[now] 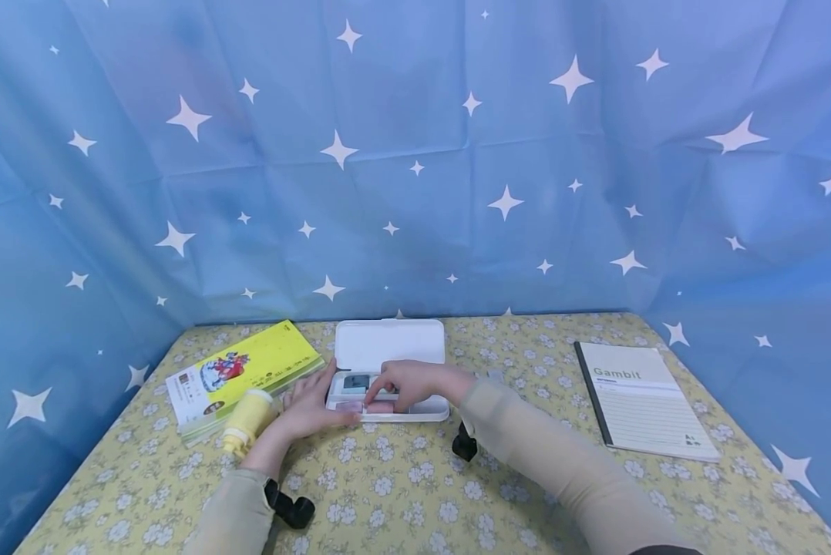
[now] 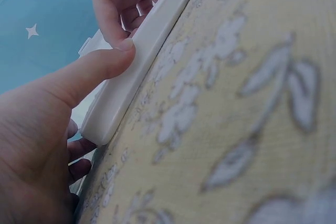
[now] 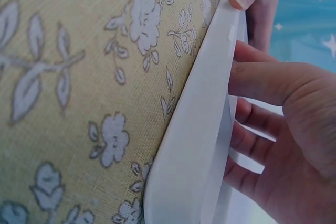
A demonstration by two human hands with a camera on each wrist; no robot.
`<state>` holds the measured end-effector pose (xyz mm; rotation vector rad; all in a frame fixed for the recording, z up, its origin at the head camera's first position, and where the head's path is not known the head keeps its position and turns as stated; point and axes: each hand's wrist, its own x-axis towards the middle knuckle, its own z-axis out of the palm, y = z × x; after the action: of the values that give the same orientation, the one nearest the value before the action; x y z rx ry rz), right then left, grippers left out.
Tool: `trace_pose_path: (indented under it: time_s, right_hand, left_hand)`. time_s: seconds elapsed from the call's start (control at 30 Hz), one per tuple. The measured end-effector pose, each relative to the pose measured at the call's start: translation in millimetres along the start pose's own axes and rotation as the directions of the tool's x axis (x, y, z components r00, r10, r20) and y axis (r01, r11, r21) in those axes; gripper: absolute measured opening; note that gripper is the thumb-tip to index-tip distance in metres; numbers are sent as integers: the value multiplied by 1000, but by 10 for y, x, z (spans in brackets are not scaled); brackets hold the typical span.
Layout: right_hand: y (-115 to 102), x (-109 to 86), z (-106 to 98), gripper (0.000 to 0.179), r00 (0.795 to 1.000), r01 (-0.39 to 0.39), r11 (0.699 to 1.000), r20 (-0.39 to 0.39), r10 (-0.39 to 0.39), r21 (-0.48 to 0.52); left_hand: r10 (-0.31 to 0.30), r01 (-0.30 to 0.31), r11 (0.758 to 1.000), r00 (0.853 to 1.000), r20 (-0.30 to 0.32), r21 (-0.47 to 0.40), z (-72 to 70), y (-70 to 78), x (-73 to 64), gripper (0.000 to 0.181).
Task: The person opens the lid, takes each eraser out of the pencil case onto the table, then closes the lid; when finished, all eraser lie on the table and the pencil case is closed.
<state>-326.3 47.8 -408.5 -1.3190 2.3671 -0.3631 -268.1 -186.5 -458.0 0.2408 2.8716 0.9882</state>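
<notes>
A white pencil case (image 1: 425, 414) lies on the cloth with its lid (image 1: 390, 344) raised at the back. My left hand (image 1: 311, 405) grips its left end, thumb along the front wall (image 2: 118, 93) and fingers round the side. Inside the case, my right hand (image 1: 418, 383) reaches down, with index finger and thumb at the two ends of a pink block (image 1: 381, 406). A paler pink piece (image 1: 349, 406) lies left of that block. Behind them sits a dark grey-green square (image 1: 356, 381). In the right wrist view, the case wall (image 3: 194, 140) hides the right fingertips.
Left of the case are a yellow book (image 1: 270, 358) on a stack and a pale yellow rolled thing (image 1: 249, 420), close to my left wrist. A notebook (image 1: 647, 401) lies at the right. Behind the flowered tablecloth (image 1: 388, 493) hangs a blue star-patterned curtain (image 1: 415, 200).
</notes>
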Motion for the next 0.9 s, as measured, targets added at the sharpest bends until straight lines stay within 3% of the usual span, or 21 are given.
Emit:
trace_pose_path:
  time_s: [0.37, 0.7, 0.9]
  right_hand:
    - [-6, -20, -32, 45, 1000, 12, 1000, -5, -12, 14]
    - [2, -149, -159, 46, 998, -14, 992, -56, 21, 122]
    - [27, -280, -169, 45, 992, -58, 975, -97, 80, 215]
  left_hand:
    - [3, -3, 1000, 1000, 4, -7, -17, 6, -7, 119]
    - [2, -2, 1000, 1000, 8, 16, -19, 3, -6, 120]
    - [-4, 4, 1000, 1000, 12, 23, -21, 18, -14, 119]
